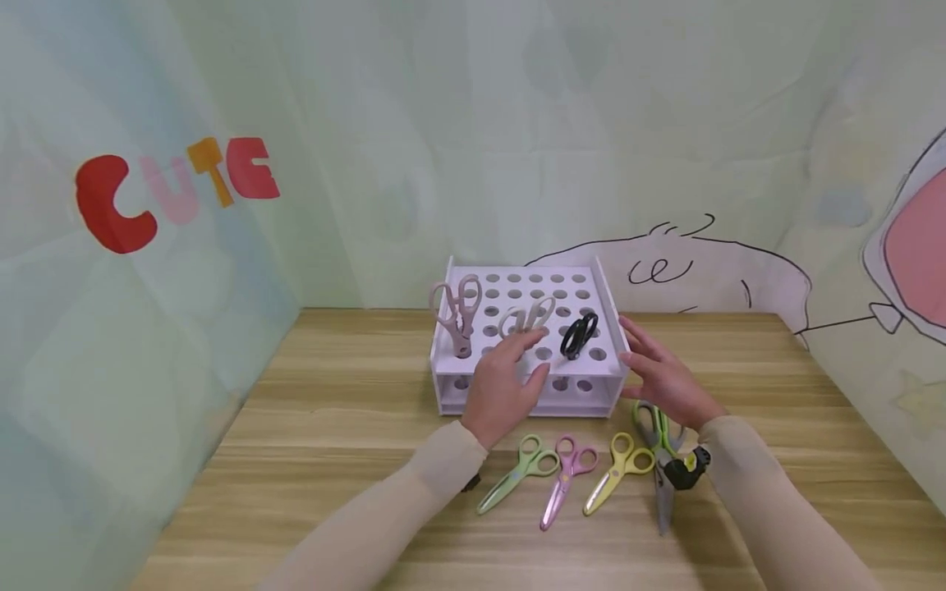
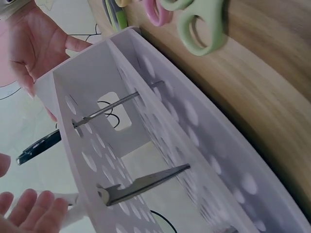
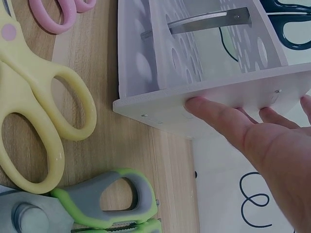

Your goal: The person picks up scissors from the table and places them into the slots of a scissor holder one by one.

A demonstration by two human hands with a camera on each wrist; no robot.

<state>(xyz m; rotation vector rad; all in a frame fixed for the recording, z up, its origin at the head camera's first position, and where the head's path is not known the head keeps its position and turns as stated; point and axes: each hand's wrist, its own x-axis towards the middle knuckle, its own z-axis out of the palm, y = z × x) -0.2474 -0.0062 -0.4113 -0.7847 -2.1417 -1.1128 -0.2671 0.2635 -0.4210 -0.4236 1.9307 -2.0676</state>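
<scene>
A white perforated rack (image 1: 510, 365) stands on the table, with scissors upright in its holes. My left hand (image 1: 502, 390) is over its front, thumb apart from the fingers, fingertips right at the handle of the white scissors (image 1: 534, 315). In the left wrist view, the white scissors' blade (image 2: 146, 187) hangs down through the upper panel. My right hand (image 1: 665, 382) rests its extended fingers (image 3: 218, 116) against the rack's right side wall. Black-handled scissors (image 1: 579, 335) stand in the rack near the right, and dusty-pink scissors (image 1: 461, 328) at its front left.
In front of the rack lie green scissors (image 1: 525, 465), pink scissors (image 1: 566, 474), yellow scissors (image 1: 619, 469) and larger grey-green scissors (image 1: 663, 460), the last partly under my right wrist. A printed cloth (image 1: 473, 164) hangs behind the wooden table (image 1: 332, 394).
</scene>
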